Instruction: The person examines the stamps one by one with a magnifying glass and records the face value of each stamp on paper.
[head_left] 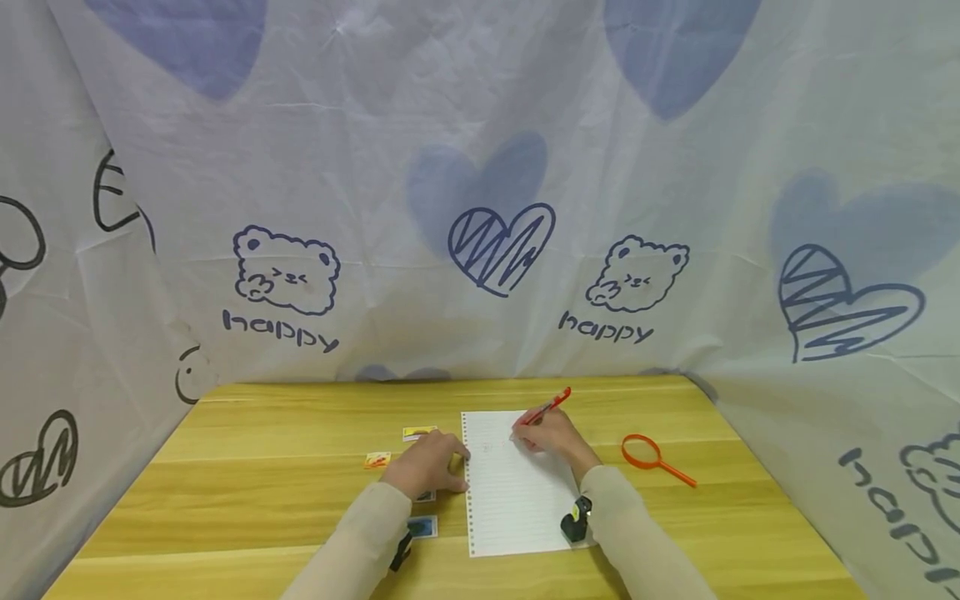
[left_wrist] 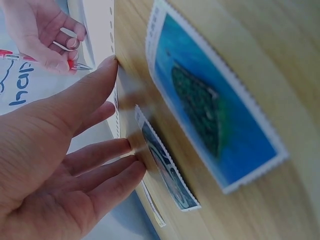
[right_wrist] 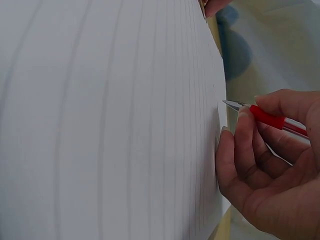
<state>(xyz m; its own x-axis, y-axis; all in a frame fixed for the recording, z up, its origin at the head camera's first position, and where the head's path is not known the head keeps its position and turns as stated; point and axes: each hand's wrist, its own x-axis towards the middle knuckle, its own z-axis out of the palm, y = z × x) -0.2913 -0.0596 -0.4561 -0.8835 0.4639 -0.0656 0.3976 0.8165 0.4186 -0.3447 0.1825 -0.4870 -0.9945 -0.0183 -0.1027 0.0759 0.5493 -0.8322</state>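
In the head view a sheet of lined loose-leaf paper (head_left: pixel 517 517) lies on the wooden table, its punched holes along the left edge. My right hand (head_left: pixel 549 433) pinches a red ballpoint pen (right_wrist: pixel 267 118), with the tip close over the upper part of the page. Faint marks show near the top lines. My left hand (head_left: pixel 429 463) rests at the sheet's left edge, thumb and fingers loosely spread and holding nothing. Below that hand lies a blue stamp (left_wrist: pixel 200 100) with a green island picture. A darker stamp (left_wrist: pixel 167 167) sits right beside its fingertips.
Farther up on the left are a yellow stamp (head_left: pixel 417 433) and a small orange-red stamp (head_left: pixel 377 460). An orange magnifying glass (head_left: pixel 678 475) lies right of the paper. A printed cloth (head_left: pixel 390 250) hangs behind and around the table (head_left: pixel 247 483).
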